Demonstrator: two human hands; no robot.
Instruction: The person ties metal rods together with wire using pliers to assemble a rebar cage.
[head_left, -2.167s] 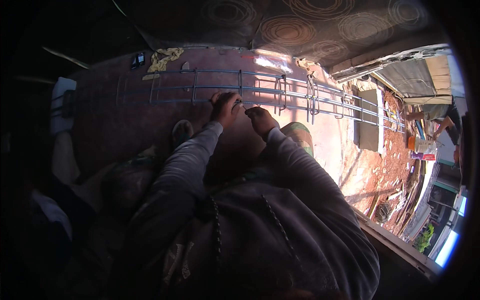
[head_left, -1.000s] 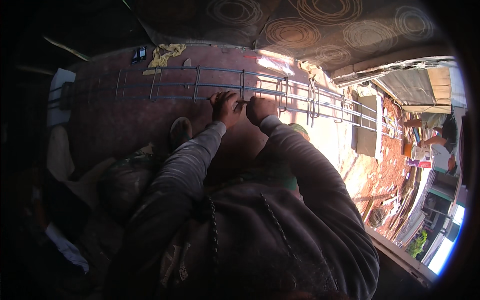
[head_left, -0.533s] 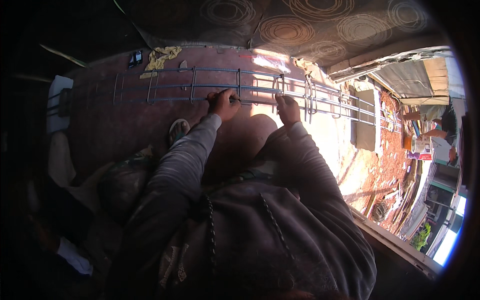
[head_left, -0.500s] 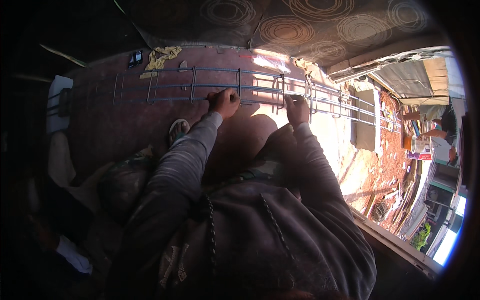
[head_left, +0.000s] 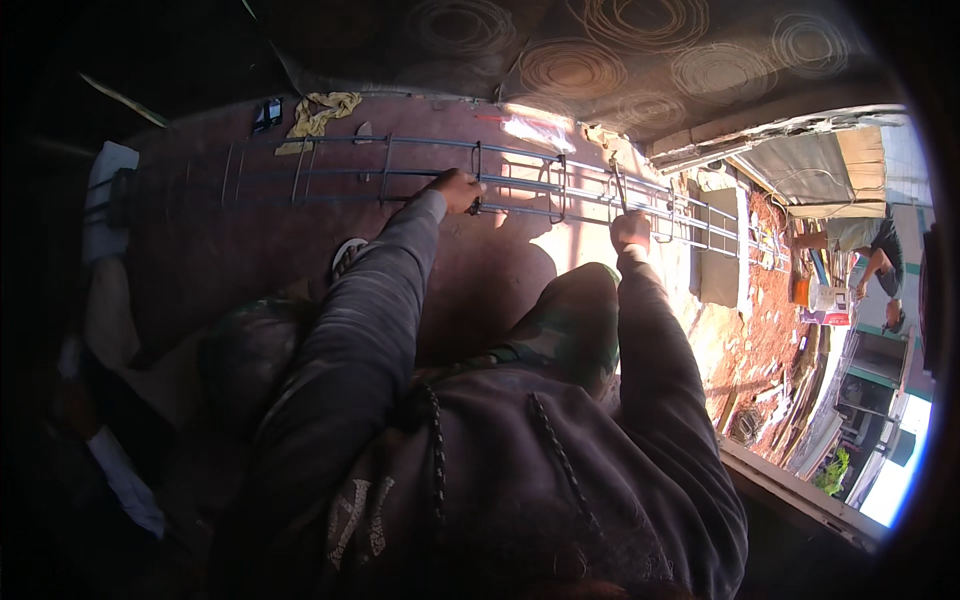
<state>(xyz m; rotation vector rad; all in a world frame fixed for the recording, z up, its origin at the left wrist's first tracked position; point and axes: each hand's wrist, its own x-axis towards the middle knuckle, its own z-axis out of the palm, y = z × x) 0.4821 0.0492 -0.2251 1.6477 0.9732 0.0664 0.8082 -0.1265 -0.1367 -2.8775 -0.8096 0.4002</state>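
Observation:
A long rebar cage [head_left: 340, 172] of thin steel bars with rectangular stirrups stretches left to right in front of me. My left hand [head_left: 458, 190] is closed at the near side of the cage, its fingers gripping by the lower end of a stirrup [head_left: 478, 160]. Farther right, my right hand [head_left: 630, 232] is a fist around the near end of a slim dark tool [head_left: 619, 182] that looks like pincers. The tool lies across the bars, its far end near the back bar. My fingers hide what exactly the left hand pinches.
White blocks [head_left: 112, 165] and a grey block [head_left: 718, 245] are at the cage's ends. A yellow cloth [head_left: 322, 115] and a dark phone-like object [head_left: 268, 116] lie beyond the bars. Another person [head_left: 870, 250] bends over at the far right, beside reddish soil [head_left: 760, 320].
My right hand has moved right and nearer to me, and now holds the dark tool. My left hand has slid right along the cage to the stirrup.

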